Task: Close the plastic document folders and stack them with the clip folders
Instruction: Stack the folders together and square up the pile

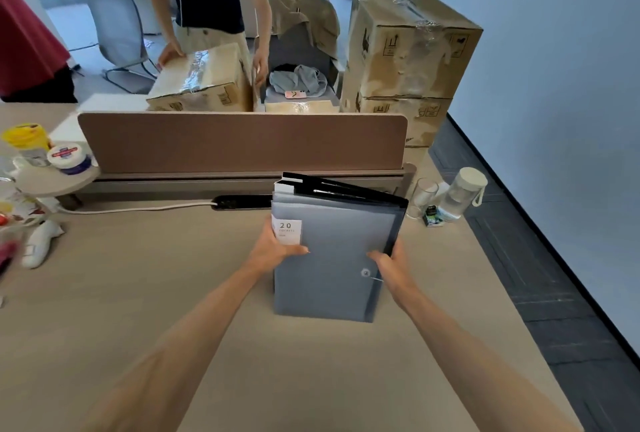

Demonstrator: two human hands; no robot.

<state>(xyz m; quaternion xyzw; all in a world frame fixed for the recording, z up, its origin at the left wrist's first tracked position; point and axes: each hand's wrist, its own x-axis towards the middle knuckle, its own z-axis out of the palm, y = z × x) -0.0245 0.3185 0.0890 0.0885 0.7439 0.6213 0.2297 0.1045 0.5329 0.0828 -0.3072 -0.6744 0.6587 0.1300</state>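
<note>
Near the middle of the tabletop [145, 293], slightly right of centre, both hands are clamping a bundle of folders that is standing on its lower edge, tilting away toward the brown divider panel [242, 140]. Holding it upright this way is probably for squaring the edges against the flat surface before the bundle is laid down as one stack. The left hand [277, 248] is gripping the left edge, its fingers [298, 251] curling onto the front cover just below a white label printed "20". The right hand [391, 265] is pinching the right edge, thumb on the front beside the round button of a string closure.

Facing the camera is the grey plastic document folder [329, 251], closed, with a matte, faintly translucent, smooth cover that looks flexible. Behind it the black clip folders [346, 189] are showing stiffer, glossier, sharp-cornered boards, fanning slightly at the top. A drinking glass [420, 196] and a clear bottle [460, 196] are standing near the far right corner
</note>
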